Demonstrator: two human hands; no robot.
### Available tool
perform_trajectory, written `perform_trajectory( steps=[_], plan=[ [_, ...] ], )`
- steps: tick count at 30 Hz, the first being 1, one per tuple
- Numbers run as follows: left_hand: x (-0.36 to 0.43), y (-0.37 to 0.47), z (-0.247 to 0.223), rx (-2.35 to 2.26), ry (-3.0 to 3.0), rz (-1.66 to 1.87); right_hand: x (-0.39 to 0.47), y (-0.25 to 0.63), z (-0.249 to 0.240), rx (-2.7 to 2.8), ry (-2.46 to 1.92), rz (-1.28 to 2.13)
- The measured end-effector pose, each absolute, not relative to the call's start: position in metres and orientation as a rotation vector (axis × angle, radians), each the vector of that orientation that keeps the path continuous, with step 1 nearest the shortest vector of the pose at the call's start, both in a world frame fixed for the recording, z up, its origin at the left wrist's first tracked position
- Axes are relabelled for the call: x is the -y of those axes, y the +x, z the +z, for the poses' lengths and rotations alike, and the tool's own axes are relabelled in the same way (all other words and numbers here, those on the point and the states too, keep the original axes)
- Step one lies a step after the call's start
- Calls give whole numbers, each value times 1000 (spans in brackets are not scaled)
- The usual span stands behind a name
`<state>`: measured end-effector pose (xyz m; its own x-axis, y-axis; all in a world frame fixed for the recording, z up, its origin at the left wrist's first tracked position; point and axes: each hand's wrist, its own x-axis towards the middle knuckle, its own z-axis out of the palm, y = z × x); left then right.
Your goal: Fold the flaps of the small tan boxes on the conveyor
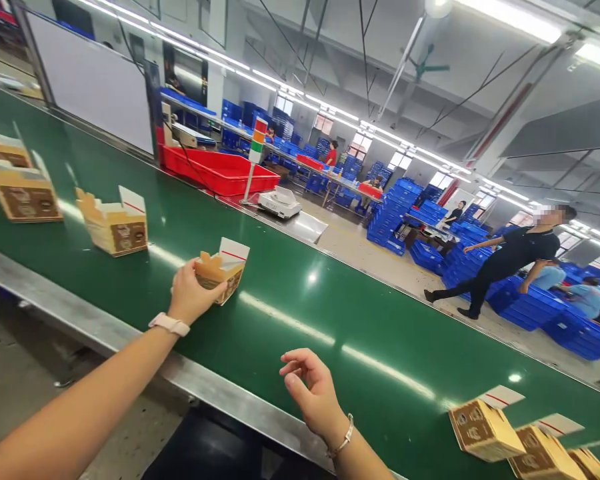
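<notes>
My left hand [194,293] is wrapped round a small brown and tan carton [233,280] on the green conveyor belt [300,313]. The carton's top flaps stand up, one of them white with a red line. Over the near part of the belt is my right hand [310,387], its fingers curved and apart, holding nothing. Left of my left hand stands another open-topped carton [123,230]. Two more overlap at the far left, the front one [27,193] also with raised flaps.
Several cartons [487,427] lie at the lower right of the belt. Beyond its far edge are a red tray [215,172], a white scale [280,202] and a signal light [257,140]. A person [515,257] walks near blue crates [395,213]. A metal rail [220,393] runs along the near side.
</notes>
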<state>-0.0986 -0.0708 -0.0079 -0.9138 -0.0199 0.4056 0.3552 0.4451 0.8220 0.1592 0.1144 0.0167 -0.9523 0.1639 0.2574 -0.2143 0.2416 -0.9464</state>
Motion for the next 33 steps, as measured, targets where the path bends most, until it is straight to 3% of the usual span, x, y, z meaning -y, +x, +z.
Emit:
perform_trajectory(
  steps=[7,10,18,26,33],
  plan=[
    [46,-47,-30,2218,-574,-1576,-105,79,-5,2397,262,1064],
    [40,-23,-40,2124,-640,-1567,-104,66,-10,2424,331,911],
    [39,-1,-34,2034,-886,-1499,-121,57,20,2626,455,1143],
    [40,-5,-31,1958,-1274,-1218,-132,51,48,2696,872,926],
    [34,0,-31,2092,-1268,-1199,-144,74,14,2364,465,1260]
  ],
)
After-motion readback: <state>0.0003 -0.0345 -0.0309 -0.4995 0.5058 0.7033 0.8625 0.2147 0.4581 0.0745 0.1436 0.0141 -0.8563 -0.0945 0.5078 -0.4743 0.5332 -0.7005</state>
